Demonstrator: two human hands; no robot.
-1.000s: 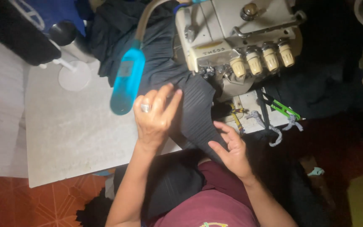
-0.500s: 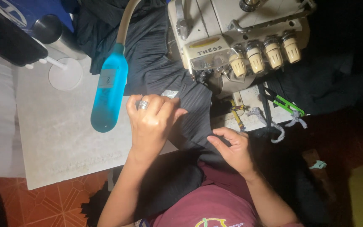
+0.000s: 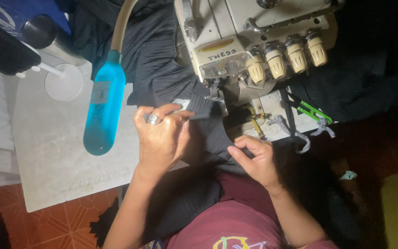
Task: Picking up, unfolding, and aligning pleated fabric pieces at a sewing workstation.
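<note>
Black ribbed fabric [image 3: 208, 133] lies just in front of the overlock sewing machine [image 3: 254, 41], and both hands have it. The left hand [image 3: 162, 136], ringed, pinches its top edge between thumb and curled fingers near the presser foot; the right hand [image 3: 256, 159] pinches the lower fold with fingers bent together. The cloth looks soft, light and limp, likely stretchy, best gripped at its edges. Around it are a pale worktable [image 3: 47, 170], a blue lamp head [image 3: 103, 108], green thread snips [image 3: 313, 110], and orange floor tiles [image 3: 33, 226] in a dim room.
</note>
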